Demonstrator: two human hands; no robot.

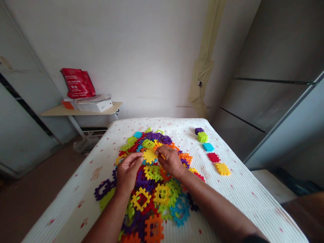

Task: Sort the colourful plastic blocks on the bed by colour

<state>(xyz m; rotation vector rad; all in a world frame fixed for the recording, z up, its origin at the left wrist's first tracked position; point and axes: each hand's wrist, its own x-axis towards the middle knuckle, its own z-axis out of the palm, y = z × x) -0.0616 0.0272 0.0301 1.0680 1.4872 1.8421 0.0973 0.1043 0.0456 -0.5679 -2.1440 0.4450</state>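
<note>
Between my two hands is a solid yellow toothed piece (150, 156), raised over a heap of colourful plastic pieces. My left hand (129, 170) pinches its left edge between thumb and fingers. At its right edge my right hand (169, 159) is closed on it, fingers curled. Below lie open-frame pieces, among them a yellow one (141, 199), an orange one (154, 228) and a blue one (180, 210). On the right a slanting row holds purple (199, 131), green (203, 137), blue (208, 147), red (214, 157) and yellow (223, 169) pieces.
The pieces rest on a padded white cover (101, 182) with red spots. A side table (57, 110) at the left bears a white box (95, 106) and a red bag (77, 83). Grey cabinets (253, 101) stand at the right, and a wall is behind.
</note>
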